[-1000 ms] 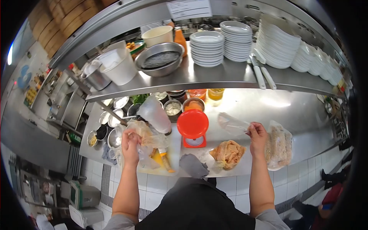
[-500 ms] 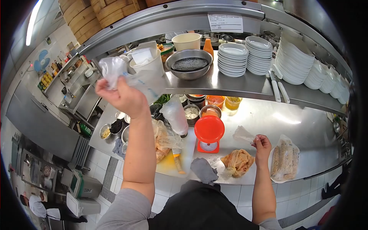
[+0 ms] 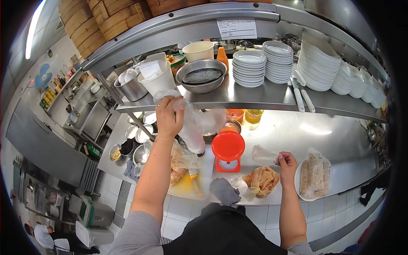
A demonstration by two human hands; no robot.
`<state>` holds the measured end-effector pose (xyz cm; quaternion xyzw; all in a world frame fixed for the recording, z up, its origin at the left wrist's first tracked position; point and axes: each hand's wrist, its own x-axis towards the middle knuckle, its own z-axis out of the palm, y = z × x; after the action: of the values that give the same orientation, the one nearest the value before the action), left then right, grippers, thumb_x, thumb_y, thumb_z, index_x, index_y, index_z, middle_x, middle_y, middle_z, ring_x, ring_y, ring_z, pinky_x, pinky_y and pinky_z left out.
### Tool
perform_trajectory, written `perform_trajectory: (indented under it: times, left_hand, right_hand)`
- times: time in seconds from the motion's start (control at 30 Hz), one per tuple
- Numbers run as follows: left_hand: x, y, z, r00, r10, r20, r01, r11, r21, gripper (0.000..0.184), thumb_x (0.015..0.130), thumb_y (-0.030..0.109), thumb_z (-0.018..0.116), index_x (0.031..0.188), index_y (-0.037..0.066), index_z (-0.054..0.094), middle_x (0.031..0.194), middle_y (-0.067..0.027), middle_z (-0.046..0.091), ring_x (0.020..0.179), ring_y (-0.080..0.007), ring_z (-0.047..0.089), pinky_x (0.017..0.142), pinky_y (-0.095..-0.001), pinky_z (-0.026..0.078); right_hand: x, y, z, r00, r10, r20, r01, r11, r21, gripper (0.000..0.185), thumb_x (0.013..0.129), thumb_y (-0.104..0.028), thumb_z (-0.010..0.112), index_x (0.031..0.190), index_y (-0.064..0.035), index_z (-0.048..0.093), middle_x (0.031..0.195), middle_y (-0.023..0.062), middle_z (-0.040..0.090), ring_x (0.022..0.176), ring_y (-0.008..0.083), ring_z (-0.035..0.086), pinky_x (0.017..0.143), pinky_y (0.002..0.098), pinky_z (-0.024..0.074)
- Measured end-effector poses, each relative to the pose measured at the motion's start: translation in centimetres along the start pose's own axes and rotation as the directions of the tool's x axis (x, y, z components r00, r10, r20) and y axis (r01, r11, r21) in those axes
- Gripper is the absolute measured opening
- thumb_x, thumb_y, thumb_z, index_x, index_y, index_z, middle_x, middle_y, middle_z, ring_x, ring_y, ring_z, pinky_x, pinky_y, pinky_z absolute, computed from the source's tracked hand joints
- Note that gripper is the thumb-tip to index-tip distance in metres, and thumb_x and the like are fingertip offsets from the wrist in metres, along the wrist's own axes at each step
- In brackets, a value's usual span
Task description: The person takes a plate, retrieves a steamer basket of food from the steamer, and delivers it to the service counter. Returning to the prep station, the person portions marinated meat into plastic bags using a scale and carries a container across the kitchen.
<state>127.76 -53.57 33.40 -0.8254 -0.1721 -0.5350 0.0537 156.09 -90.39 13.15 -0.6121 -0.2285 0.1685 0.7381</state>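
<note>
My left hand [image 3: 170, 117] is closed around crumpled clear plastic bags [image 3: 208, 121], raised near the shelf's front edge, with loose plastic trailing to the right. Low over the counter, my right hand [image 3: 287, 168] pinches a small clear plastic bag [image 3: 264, 156] by its edge. Just left of that bag stands a red kitchen scale [image 3: 228, 145] with a round pan. A plastic bag of brownish food [image 3: 262, 180] lies below it. To the right of my right hand, a white plate [image 3: 298, 187] carries long pieces in clear wrap [image 3: 315, 174].
A grey cloth [image 3: 225, 191] lies at the counter's front edge, beside a stained cutting board [image 3: 206, 187] with bagged food. Metal bowls [image 3: 140, 155] stand at the left. Overhead, the shelf [image 3: 250, 95] carries stacked white plates [image 3: 248, 70], a steel bowl [image 3: 199, 87] and two white-handled knives [image 3: 302, 100].
My left hand has come down and to the right with the plastic bags, from in front of the shelf's left end. My right hand stays nearly in place, still pinching the small bag.
</note>
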Motion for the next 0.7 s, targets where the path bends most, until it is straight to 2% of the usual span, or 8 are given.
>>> perform_trajectory:
  times: [0.1,0.17,0.3,0.5,0.6,0.7]
  left_hand:
    - [0.7,-0.4,-0.1,0.994,0.080,0.074,-0.085,0.993,0.077,0.012,0.089,0.012,0.072,0.099,0.006,0.072,0.098,-0.0110,0.065,0.095,-0.0350,0.062,0.086,-0.0454,0.048]
    - [1.2,-1.6,0.3,0.990,0.080,0.117,-0.093,0.989,0.111,0.010,0.090,0.012,0.071,0.098,0.005,0.070,0.098,-0.0111,0.066,0.094,-0.0357,0.062,0.085,-0.0452,0.049]
    - [2.0,-2.0,0.8,0.988,0.042,0.151,-0.062,0.989,0.134,0.007,0.094,0.011,0.067,0.097,0.005,0.068,0.098,-0.0124,0.068,0.094,-0.0379,0.063,0.084,-0.0466,0.051]
    - [3.1,-1.9,1.1,0.970,-0.202,0.134,0.182,0.973,0.144,0.009,0.096,0.007,0.060,0.103,0.004,0.065,0.094,-0.0150,0.070,0.091,-0.0428,0.066,0.080,-0.0520,0.052]
    - [3.8,-0.7,0.5,0.881,-0.448,0.154,0.442,0.894,0.072,0.008,0.096,0.005,0.057,0.097,0.002,0.064,0.097,-0.0160,0.072,0.091,-0.0434,0.067,0.080,-0.0518,0.053]
    - [3.5,-2.9,0.2,0.907,-0.349,0.234,0.339,0.937,0.084,0.014,0.095,0.005,0.057,0.101,0.000,0.069,0.100,-0.0187,0.073,0.095,-0.0413,0.069,0.085,-0.0482,0.055]
  right_hand:
    - [0.1,0.5,-0.2,1.000,0.009,-0.004,-0.009,1.000,-0.006,0.005,0.102,-0.007,0.065,0.102,-0.0035,0.068,0.086,0.0006,0.067,0.075,0.0089,0.062,0.071,0.0257,0.0535]
    - [0.2,0.7,-0.2,1.000,0.014,-0.009,-0.014,1.000,-0.022,0.006,0.103,-0.010,0.066,0.104,-0.0050,0.068,0.085,0.0000,0.067,0.074,0.0082,0.062,0.071,0.0250,0.0537]
    - [0.2,0.6,1.4,0.998,0.057,0.018,-0.058,0.996,0.061,0.005,0.102,-0.009,0.066,0.103,-0.0044,0.068,0.086,0.0003,0.067,0.075,0.0088,0.063,0.072,0.0259,0.0551]
    - [0.2,-0.2,3.3,0.997,0.070,0.032,-0.072,0.995,0.070,0.005,0.102,-0.005,0.064,0.102,-0.0028,0.069,0.087,0.0012,0.067,0.077,0.0102,0.063,0.074,0.0277,0.0571]
    - [0.3,-0.4,3.3,0.997,0.066,0.028,-0.067,0.996,0.054,0.005,0.102,-0.005,0.065,0.102,-0.0027,0.069,0.086,0.0013,0.067,0.077,0.0098,0.063,0.074,0.0274,0.0568]
    - [0.5,0.1,2.7,0.998,0.066,0.022,-0.067,0.996,0.061,0.005,0.101,-0.005,0.065,0.101,-0.0025,0.069,0.086,0.0012,0.067,0.076,0.0094,0.063,0.072,0.0268,0.0559]
